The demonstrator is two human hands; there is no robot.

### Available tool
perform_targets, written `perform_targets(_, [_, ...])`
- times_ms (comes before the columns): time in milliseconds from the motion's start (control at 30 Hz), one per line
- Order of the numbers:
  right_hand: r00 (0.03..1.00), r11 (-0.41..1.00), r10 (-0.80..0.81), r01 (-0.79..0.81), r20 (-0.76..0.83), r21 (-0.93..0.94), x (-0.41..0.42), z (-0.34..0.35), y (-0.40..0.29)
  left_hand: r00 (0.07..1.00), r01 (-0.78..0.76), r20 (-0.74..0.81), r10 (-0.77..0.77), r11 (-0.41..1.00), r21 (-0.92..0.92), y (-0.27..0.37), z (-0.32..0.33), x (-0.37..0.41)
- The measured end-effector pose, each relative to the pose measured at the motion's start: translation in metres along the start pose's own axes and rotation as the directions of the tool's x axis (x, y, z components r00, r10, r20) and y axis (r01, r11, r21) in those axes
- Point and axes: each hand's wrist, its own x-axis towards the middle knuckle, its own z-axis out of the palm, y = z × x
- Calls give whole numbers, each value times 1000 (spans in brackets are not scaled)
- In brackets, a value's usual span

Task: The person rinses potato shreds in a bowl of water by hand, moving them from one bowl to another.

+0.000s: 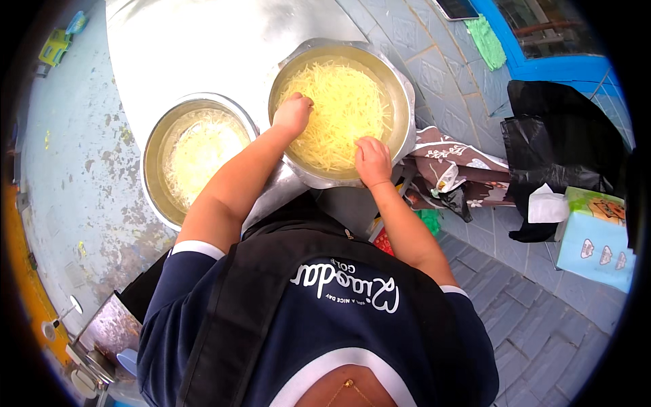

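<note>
A wide metal basin [405, 117] with a scalloped rim holds pale yellow shreds [341, 109], which look like shredded potato, in liquid. My left hand [295, 114] is at the left side of these shreds, its fingers curled down against them. Lower right, my right hand [374, 160] reaches over the near rim with its fingertips at the edge of the heap. Whether either hand grips any shreds is hidden by the fingers. To the left, a second round metal basin [152, 157] contains paler shreds [203, 152] in liquid, partly covered by my left forearm.
Both basins stand on a shiny metal tabletop [188, 46]. Against the tiled wall [432, 71] at right hang a patterned brown cloth [452, 152] and black plastic bags [559, 137]. A tissue pack [595, 244] hangs beside them. A green cloth [486, 43] lies near a blue frame [559, 68].
</note>
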Motion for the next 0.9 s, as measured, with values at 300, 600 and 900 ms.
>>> perform_targets(300, [1000, 1000, 2, -2, 5, -11, 1, -1, -2, 994, 50, 94, -52, 998, 26, 4, 19, 4])
perform_targets(600, [999, 1000, 21, -20, -25, 15, -1, 2, 1, 975, 122, -123, -183, 912, -392, 3, -10, -27])
perform_targets(900, [1000, 1000, 23, -23, 20, -11, -4, 4, 0, 887, 392, 346, -305, 104, -914, 8, -39, -48])
